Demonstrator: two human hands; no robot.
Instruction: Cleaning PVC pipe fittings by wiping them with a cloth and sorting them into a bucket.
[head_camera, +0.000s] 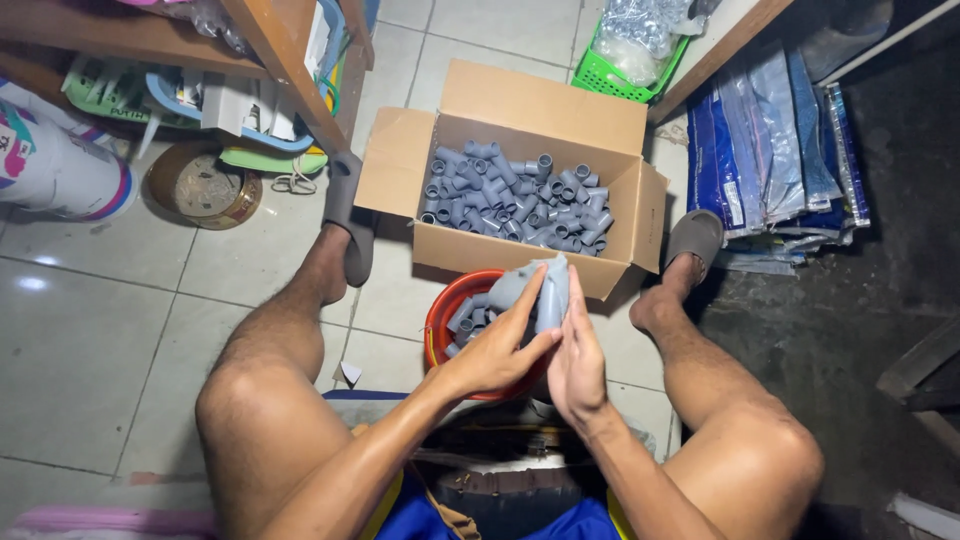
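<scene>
Both hands clasp a cluster of grey pipe fittings (540, 290) just above the red bucket (445, 310): left hand (495, 350) gripping, right hand (575, 365) pressed flat alongside.

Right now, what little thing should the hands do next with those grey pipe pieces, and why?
Probably lower the grey pipe fittings into the red bucket. Both the left hand and the right hand hold them right above it, similar pieces already lie inside, and the cardboard box beyond holds many more.
</scene>
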